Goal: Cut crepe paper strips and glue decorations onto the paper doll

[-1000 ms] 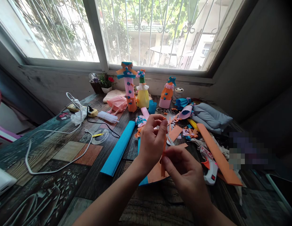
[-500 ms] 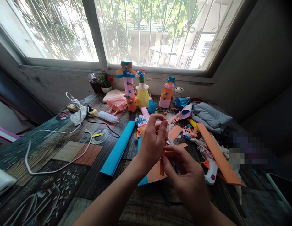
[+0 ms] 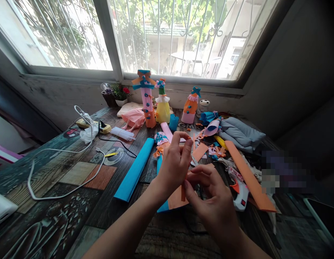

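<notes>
Between my two hands runs a narrow orange crepe paper strip [image 3: 183, 193], its lower end hanging free. My left hand [image 3: 175, 160] is closed on its upper part, thumb and index finger pinched together at the top. Just below and to the right, my right hand [image 3: 211, 192] pinches the strip between thumb and fingertips. Most of the strip is hidden by my fingers. Under my hands lie an orange paper sheet [image 3: 175, 200] and a blue paper piece [image 3: 163, 207]. A pink and blue paper flower [image 3: 161, 137] lies beyond my left hand.
A blue paper roll [image 3: 136, 169] lies left of my hands. To the right are a glue gun [image 3: 241, 198] and a long orange paper roll [image 3: 250, 176]. Paper-dressed bottles [image 3: 163, 109] stand near the window. A white cable [image 3: 61, 198] loops across the table's left side.
Both hands stay almost in place, still pinching the orange strip. The strip and fingers have shifted very slightly.
</notes>
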`<state>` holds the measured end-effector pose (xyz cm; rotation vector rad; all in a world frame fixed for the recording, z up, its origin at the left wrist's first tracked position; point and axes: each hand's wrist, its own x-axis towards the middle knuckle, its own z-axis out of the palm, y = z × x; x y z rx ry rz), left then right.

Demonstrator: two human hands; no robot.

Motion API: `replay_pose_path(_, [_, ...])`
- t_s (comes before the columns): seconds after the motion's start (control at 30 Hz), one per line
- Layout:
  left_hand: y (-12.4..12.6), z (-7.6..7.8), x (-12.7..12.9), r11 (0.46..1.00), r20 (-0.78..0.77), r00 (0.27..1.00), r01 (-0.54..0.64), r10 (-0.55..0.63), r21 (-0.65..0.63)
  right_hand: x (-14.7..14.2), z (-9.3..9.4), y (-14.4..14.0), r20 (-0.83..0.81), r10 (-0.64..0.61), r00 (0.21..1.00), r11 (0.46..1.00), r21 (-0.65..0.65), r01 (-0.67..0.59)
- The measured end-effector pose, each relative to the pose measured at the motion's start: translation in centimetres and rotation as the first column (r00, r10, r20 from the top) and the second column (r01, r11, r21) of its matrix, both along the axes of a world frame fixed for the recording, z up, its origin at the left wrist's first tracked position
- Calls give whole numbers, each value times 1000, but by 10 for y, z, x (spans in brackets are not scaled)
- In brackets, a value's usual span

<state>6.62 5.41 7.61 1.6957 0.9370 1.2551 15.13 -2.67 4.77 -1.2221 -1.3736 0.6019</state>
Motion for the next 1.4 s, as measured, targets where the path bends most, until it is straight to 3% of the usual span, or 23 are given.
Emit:
replay_pose_path(0.2, [1, 0, 0, 1000, -31, 999, 20, -21, -20, 0, 1, 0, 3, 28, 1000, 999, -16, -28])
replay_pose_path(0.43, [1, 0, -1, 1000, -20, 1000, 11, -12, -10, 2, 7, 0, -89, 160, 983, 971, -164, -173])
replay_pose_path(0.57, [3, 1, -3, 999, -16, 999, -38, 38, 8, 2, 9, 3, -85, 124, 989, 967, -212, -139])
replay_pose_path(0.77, [5, -1, -3, 992, 35, 992, -122, 121, 32, -1, 4, 2, -8, 54, 999, 993, -102, -54])
replay_pose_path(0.97, [7, -2, -4, 986, 49, 985, -165, 163, 38, -1, 3, 0, 59, 40, 997, 993, -111, -33])
replay_pose_path(1.4, [2, -4, -1, 972, 208, 954, -229, 215, 45, 1, 8, 3, -171, 17, 985, 981, -189, -50])
